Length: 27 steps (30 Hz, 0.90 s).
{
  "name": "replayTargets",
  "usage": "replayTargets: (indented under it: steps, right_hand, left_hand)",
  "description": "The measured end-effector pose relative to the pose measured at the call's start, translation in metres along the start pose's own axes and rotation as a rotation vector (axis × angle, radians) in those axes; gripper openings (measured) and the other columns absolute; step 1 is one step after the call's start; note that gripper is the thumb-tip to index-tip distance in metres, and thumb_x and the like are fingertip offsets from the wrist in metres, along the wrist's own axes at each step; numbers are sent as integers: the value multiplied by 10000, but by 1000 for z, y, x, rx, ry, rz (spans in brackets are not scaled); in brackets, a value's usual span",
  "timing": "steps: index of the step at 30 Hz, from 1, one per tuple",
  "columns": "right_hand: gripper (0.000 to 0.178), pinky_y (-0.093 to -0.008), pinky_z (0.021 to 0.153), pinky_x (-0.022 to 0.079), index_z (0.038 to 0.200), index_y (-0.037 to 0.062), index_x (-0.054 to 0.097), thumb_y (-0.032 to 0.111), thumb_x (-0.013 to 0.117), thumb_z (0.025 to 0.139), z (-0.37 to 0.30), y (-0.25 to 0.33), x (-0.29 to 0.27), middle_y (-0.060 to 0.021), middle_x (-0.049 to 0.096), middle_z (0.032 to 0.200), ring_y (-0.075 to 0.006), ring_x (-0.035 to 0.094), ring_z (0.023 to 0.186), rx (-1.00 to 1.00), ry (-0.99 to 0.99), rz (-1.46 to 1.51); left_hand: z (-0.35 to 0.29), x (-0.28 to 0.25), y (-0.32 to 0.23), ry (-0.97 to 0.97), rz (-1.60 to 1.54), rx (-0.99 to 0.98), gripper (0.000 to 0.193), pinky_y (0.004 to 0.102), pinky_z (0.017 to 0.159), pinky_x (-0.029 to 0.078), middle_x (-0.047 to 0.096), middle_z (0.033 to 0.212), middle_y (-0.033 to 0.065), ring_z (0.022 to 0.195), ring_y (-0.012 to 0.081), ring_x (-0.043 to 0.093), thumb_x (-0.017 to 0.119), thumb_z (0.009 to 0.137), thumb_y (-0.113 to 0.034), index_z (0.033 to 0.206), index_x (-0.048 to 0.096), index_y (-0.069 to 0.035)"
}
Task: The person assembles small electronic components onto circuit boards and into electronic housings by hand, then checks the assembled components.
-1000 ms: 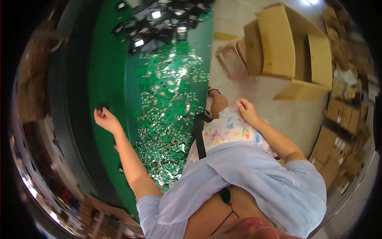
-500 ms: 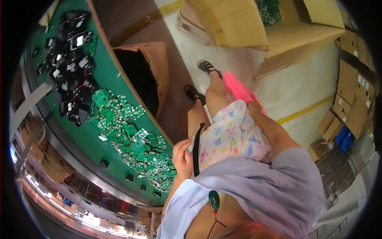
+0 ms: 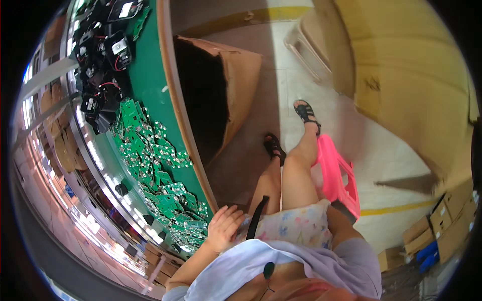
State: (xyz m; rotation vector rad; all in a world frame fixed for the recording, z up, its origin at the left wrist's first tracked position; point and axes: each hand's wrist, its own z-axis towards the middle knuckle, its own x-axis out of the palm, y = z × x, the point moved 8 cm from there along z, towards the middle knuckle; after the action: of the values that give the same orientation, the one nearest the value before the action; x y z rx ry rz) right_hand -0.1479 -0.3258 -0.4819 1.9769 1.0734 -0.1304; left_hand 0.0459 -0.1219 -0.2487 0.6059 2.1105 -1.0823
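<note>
My left hand (image 3: 224, 230) is open beside the green table's wooden edge, fingers stretched out, near my floral skirt (image 3: 288, 227). It holds nothing that I can see. On the table next to it lies a heap of green circuit boards (image 3: 168, 188). My right forearm reaches down at my side, beside a pink plastic stool (image 3: 329, 168); the fingers of that hand are hidden. The stool stands tilted in view by my right leg. A black strap (image 3: 257, 218) lies across my lap.
Black device housings with wires (image 3: 103, 65) are piled farther along the green table (image 3: 150, 90). An open brown carton (image 3: 243, 80) stands against its edge. A large carton (image 3: 401, 80) and a beige stool (image 3: 309, 42) are beyond my feet. Flattened cartons (image 3: 454, 220) lie at right.
My view has shifted, and my body sits lower in it. My left hand has gone from curled to stretched out. My right hand, earlier at the pink stool, has dropped out of sight.
</note>
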Motion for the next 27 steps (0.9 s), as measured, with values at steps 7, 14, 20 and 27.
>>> replayTargets:
  steps: [7,14,20,27]
  right_hand:
    - [286,-296,778,452,995,2,621,128,441,812,44,138,120,-97,636,947,-204,600,846,139,-154,628]
    - [289,-257,779,409,972,12,620,236,543,806,45,115,176,-116,598,963,-141,520,881,467,-97,458]
    - [283,-258,777,411,975,10,616,227,543,808,54,157,234,-114,598,960,-142,521,879,295,186,284]
    - [277,-259,773,413,979,8,612,218,544,811,95,165,246,-112,598,956,-144,522,876,110,423,25]
  left_hand:
    - [-10,7,2,-76,149,123,281,338,959,388,610,1017,88,940,204,582,533,741,-188,970,621,-51]
    - [-4,42,-13,170,282,383,338,384,1022,331,540,1089,125,1076,262,500,496,730,-188,1024,557,-32]
    - [-35,63,3,-440,-314,277,322,354,1062,285,479,1213,171,1185,290,433,385,889,-137,1150,493,17]
    - [-19,125,4,-291,-494,54,432,320,1085,257,398,1335,179,1279,279,336,384,874,-145,1244,416,76]
